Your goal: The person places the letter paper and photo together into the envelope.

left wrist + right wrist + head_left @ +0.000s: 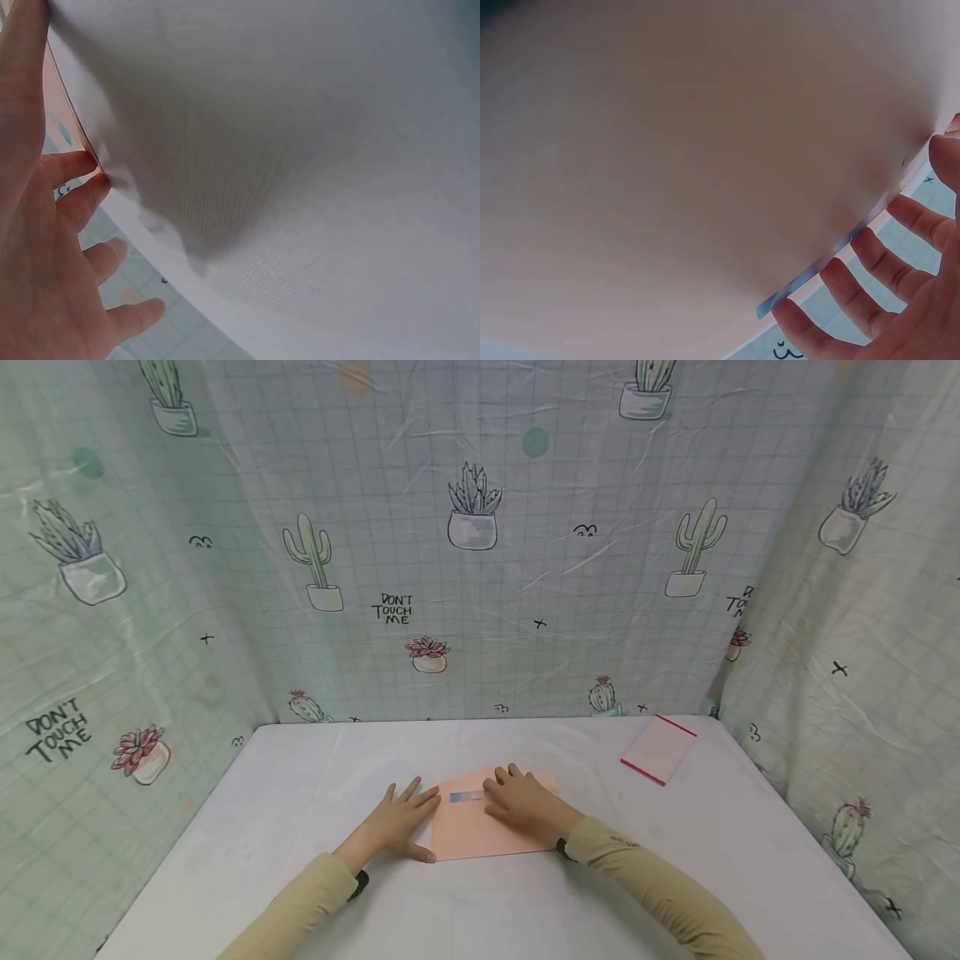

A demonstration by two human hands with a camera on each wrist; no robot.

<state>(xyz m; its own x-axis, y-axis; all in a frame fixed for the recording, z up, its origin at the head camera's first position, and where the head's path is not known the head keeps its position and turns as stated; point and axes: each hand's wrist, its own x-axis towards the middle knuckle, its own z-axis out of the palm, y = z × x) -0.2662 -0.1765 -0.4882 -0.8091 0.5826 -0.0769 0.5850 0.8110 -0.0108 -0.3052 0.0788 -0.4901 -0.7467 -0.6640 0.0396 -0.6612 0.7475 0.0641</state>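
Note:
A flat peach-coloured sheet (480, 835), stiff-looking like card, lies on the white table. On its upper part is a narrow blue strip (465, 797), its right end hidden beneath my right hand (521, 797). In the right wrist view, the right fingertips (838, 271) rest along the blue strip, spaced apart and slightly bent. My left hand (395, 820) is spread at the sheet's left edge. Two of its fingertips (97, 176) touch that edge in the left wrist view, while the other fingers reach out over the table.
A clear flat packet with red edges (658, 750) lies at the back right of the white table (322, 777). Curtains printed with cacti (472, 610) hang behind the table and along both sides.

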